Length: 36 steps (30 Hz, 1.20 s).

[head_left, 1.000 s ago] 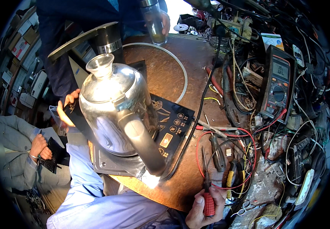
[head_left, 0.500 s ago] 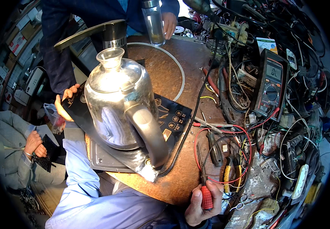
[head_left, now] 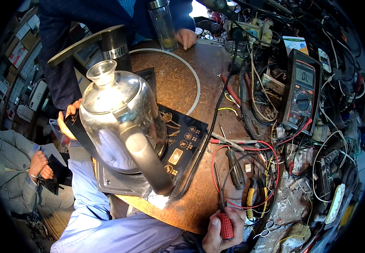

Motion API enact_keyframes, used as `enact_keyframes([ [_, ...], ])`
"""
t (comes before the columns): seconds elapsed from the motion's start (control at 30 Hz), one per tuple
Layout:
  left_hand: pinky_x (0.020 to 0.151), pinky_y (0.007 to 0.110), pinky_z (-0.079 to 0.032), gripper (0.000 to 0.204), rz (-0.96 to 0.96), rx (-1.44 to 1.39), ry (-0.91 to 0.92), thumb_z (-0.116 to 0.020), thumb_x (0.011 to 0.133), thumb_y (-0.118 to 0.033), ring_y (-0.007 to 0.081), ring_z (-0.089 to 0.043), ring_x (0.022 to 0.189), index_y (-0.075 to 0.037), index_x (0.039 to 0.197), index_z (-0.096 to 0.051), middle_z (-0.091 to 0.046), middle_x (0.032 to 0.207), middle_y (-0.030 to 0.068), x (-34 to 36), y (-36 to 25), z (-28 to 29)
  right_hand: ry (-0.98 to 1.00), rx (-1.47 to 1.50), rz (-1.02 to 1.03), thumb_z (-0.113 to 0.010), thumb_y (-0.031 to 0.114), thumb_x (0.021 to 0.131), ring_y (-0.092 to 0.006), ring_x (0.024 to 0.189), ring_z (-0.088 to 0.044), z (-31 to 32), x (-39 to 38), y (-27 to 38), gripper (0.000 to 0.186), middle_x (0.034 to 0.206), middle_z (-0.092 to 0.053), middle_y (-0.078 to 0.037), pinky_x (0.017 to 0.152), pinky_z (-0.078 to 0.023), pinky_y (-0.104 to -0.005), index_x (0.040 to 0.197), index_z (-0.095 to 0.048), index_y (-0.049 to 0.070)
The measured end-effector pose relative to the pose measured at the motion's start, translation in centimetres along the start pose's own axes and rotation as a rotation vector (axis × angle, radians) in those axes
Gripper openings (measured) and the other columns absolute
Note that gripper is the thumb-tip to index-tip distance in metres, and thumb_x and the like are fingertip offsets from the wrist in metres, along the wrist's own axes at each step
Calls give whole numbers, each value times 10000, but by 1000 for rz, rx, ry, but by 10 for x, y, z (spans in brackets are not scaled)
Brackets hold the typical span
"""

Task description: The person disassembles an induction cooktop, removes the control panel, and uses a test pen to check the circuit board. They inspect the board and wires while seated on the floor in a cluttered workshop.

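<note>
My left hand [head_left: 68, 120], at the left, is curled over the edge of a tilted black glass-topped appliance panel [head_left: 180, 143] with gold markings. A steel kettle [head_left: 102, 103] with a glass knob and dark handle stands on it, beside a dark upright spout column [head_left: 112, 48] with a silver band. A dark metal tray [head_left: 110, 181] shows under the panel. My right hand [head_left: 224, 227], low at the right, grips a red-handled screwdriver [head_left: 226, 223], shaft pointing up. Just above it lie a dark-handled screwdriver [head_left: 236, 168] and red and black leads [head_left: 277, 168].
A multimeter [head_left: 302, 92], tangled cables [head_left: 334, 139] and yellow-handled pliers [head_left: 252, 194] crowd the bench's right. A pale ring [head_left: 197, 84] lies on the wooden top [head_left: 169, 80]. Across it, a dark-jacketed person's hand [head_left: 185, 38] rests beside a glass bottle [head_left: 163, 29]. A grey-sleeved person [head_left: 17, 168] sits left.
The other person's hand has come down from holding the bottle to the tabletop beside it. My two hands keep their holds, with only slight shifts in view.
</note>
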<state>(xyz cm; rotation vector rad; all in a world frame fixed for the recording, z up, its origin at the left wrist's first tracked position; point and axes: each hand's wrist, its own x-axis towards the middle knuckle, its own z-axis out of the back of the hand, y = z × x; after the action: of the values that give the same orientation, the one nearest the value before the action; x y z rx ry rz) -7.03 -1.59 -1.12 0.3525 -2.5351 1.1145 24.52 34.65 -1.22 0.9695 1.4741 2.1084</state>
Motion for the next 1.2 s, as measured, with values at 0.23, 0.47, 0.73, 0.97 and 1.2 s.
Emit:
enact_keyframes([
  [0.23, 827, 394, -376, 458, 3, -15, -25, -458, 889, -494, 270, -477, 875, -52, 768, -472, -514, 891, 133, 1, 0, -1, -21, 54, 27, -689, 13, 822, -314, 841, -601, -2, 2, -3, 245, 947, -635, -198, 785, -478, -384, 1040, -638, -87],
  [0.47, 824, 390, -377, 455, -79, 80, -275, -468, 888, -491, 265, -478, 871, -52, 769, -471, -514, 886, 129, -3, 8, -30, -9, 52, 36, -683, 14, 826, -280, 788, -591, -2, 2, -3, 243, 905, -629, -173, 751, -474, -370, 1043, -638, -86],
  [0.73, 865, 402, -364, 454, -27, 26, -79, -450, 900, -491, 272, -470, 922, -54, 779, -473, -517, 907, 130, 1, -1, -6, -10, 36, 34, -695, 30, 828, -264, 757, -581, -2, -1, -5, 244, 874, -629, -170, 722, -466, -354, 1038, -639, -82],
  [0.97, 904, 416, -351, 455, -26, 37, -25, -430, 911, -490, 280, -463, 973, -55, 787, -475, -521, 930, 132, 1, -3, 1, 6, 61, 39, -691, 28, 829, -274, 766, -585, 0, 1, -5, 250, 893, -631, -179, 732, -469, -361, 1048, -636, -79],
  [1.2, 943, 429, -339, 457, -23, 51, 1, -409, 923, -490, 287, -456, 1023, -57, 795, -477, -525, 952, 134, 2, -3, 8, 10, 46, 45, -687, 23, 830, -273, 782, -587, -1, 2, -5, 245, 905, -632, -178, 740, -469, -362, 1048, -637, -77],
])
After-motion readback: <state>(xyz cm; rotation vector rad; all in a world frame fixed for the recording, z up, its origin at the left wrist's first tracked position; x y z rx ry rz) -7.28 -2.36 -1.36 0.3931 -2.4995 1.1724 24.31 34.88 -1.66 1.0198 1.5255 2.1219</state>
